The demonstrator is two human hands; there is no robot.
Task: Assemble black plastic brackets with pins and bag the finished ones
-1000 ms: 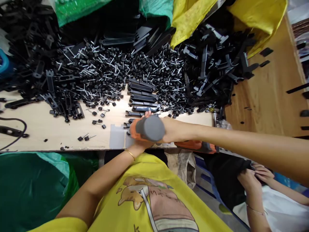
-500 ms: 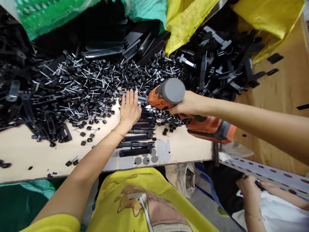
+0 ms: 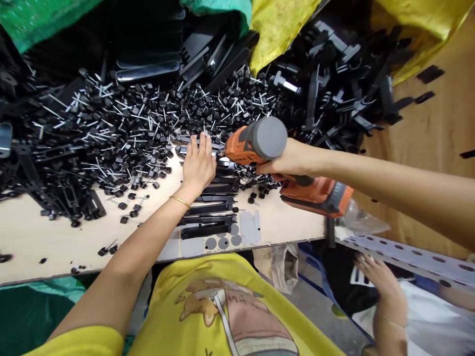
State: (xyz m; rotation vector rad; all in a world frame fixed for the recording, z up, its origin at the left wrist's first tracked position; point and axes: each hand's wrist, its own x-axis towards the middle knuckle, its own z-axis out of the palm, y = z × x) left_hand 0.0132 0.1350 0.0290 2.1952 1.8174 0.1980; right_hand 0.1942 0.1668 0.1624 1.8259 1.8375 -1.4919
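Note:
My right hand is wrapped round the grip of an orange and grey cordless drill. The drill's nose points left, at the end of one of the black plastic parts beside my left fingers. My left hand lies flat across the upper parts of the row, fingers stretched out, pressing from above. Below it, several long black plastic parts lie side by side down to the table's front. Under my palm the parts are hidden, and the contact at the drill's tip is too small to make out.
A heap of black-headed screws spreads behind my hands. Larger black plastic pieces are piled at the back right, under yellow sacking. Black slotted parts lie at left. Another person's hand is beyond the perforated metal rail.
The view has shifted slightly. My left hand stays flat on the row and the drill remains at its right end. At lower right, the other person's hand has moved and opened out.

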